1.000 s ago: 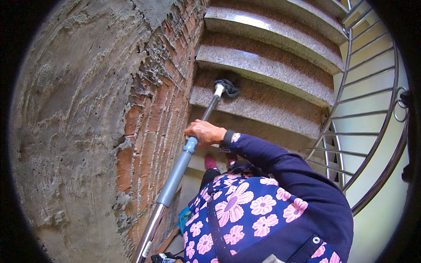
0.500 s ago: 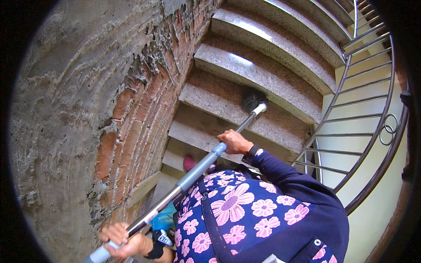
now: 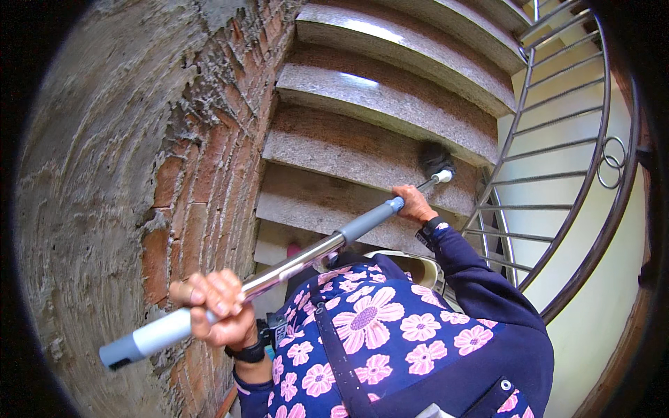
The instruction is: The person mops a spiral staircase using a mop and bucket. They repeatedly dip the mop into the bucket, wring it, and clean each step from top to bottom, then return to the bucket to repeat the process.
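A long mop runs slantwise across the view, its handle (image 3: 306, 254) in grey and bare metal. The dark, shaggy mop head (image 3: 433, 159) rests on a stone stair tread near the railing, partly blurred. My left hand (image 3: 217, 308) is wrapped round the upper part of the handle, close to its pale grey end grip (image 3: 150, 338). Further down, my right hand (image 3: 412, 203) closes round the handle by the blue collar (image 3: 396, 204). Both wrists wear dark bands.
Curved stone steps (image 3: 369, 90) climb ahead. On the left stands a rough wall of exposed brick and mortar (image 3: 181, 209). A metal railing (image 3: 557, 167) with a dark handrail bends up the right side. A whitish rounded container rim (image 3: 408, 259) shows beyond my flowered apron.
The mop head has moved right along the step toward the railing. My left hand has risen and shifted right, bringing the handle's end into view. My right hand has moved right with the handle.
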`<state>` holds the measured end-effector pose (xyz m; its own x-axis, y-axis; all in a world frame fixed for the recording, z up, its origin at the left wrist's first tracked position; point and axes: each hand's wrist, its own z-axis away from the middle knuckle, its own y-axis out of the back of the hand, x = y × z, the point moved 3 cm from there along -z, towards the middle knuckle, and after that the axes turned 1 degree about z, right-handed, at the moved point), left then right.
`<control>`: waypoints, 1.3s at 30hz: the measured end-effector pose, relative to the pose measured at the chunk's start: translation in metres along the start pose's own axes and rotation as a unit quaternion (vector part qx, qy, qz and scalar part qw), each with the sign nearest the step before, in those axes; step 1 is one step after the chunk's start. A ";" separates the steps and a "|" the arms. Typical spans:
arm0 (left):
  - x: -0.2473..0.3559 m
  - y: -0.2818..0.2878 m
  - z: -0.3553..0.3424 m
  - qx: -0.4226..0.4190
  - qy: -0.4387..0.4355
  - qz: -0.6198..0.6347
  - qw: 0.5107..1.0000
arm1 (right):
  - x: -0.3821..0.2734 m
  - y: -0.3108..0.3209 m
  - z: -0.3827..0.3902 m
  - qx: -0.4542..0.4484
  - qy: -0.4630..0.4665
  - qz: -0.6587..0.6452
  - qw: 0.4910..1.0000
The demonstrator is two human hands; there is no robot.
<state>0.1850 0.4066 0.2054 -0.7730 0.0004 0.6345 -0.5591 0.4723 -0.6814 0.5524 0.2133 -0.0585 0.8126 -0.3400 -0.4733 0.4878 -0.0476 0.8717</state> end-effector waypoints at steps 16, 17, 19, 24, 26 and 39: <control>-0.133 -0.051 0.011 -0.338 0.278 -0.062 0.897 | 0.148 0.018 0.109 0.212 -0.210 0.055 0.953; -0.131 -0.049 0.010 -0.346 0.289 -0.069 0.890 | 0.148 0.015 0.111 0.199 -0.248 0.053 0.947; -0.118 -0.041 0.008 -0.355 0.299 -0.135 0.876 | 0.136 0.006 0.109 0.209 -0.256 0.055 0.942; -0.051 -0.018 0.002 -0.280 0.332 -0.149 0.888 | 0.064 -0.008 0.098 0.267 -0.194 0.087 0.940; -0.013 -0.011 0.000 -0.237 0.310 -0.183 0.903 | 0.026 -0.011 0.081 0.298 -0.166 0.075 0.937; 0.190 0.012 -0.036 -0.163 -0.056 -0.039 0.984 | -0.215 -0.039 -0.007 0.089 0.007 -0.036 0.995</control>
<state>0.0422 0.4439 0.3307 -0.7699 -0.1348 0.6237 -0.5055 0.7253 -0.4672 0.3606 0.2950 0.0086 0.7825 -0.3158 -0.5366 0.4824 -0.2374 0.8432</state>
